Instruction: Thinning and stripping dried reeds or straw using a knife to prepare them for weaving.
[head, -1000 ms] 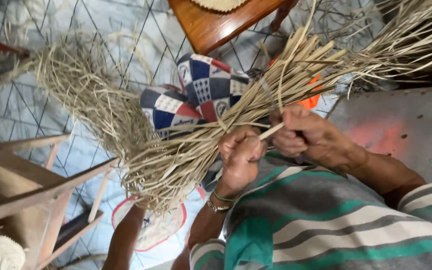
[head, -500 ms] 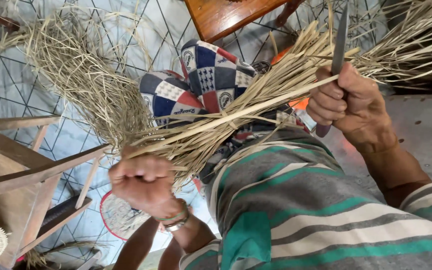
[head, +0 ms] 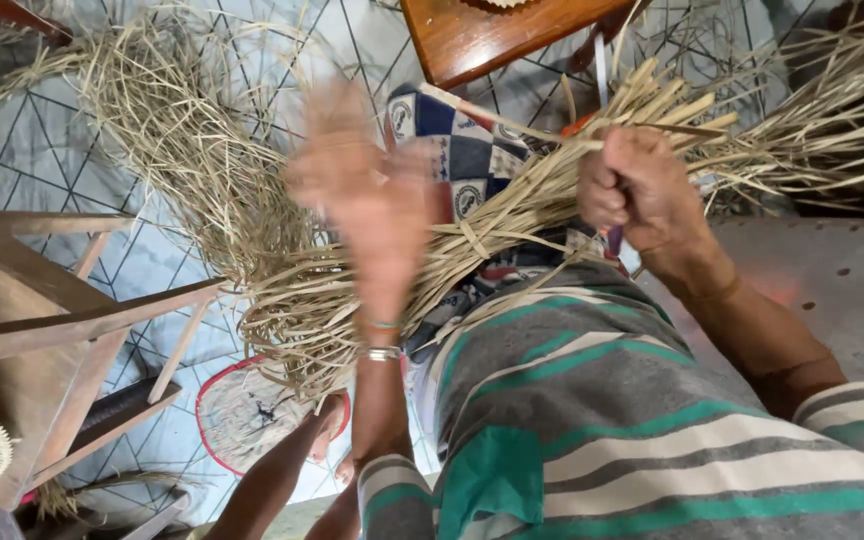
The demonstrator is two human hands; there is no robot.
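I look down from the head camera at my lap. A long bundle of dry straw strips [head: 512, 215] lies across it, running from the lower left up to the upper right, and it rests on a patchwork cloth [head: 467, 150] in blue, white and red squares.

My right hand [head: 642, 190] is closed into a fist around the upper part of the bundle, where the strips are thick and stiff. The fingers are curled tight. A thin blade-like thing [head: 602, 65] stands up above this fist, and a dark piece shows below it, but I cannot tell clearly what tool it is.

My left hand [head: 372, 195] is lifted over the middle of the bundle. It is very blurred. The fingers look spread and open, and I see nothing held in them. A metal bracelet [head: 384, 352] sits on this wrist.

The loose end of the straw fans out at the left over the tiled floor [head: 42, 130]. A wooden chair frame [head: 62, 320] stands at the left, just beside this loose end. Another wooden seat [head: 482, 35] is at the top. A round woven mat with red edge [head: 242, 415] lies on the floor below the bundle, near my bare foot [head: 327, 425].
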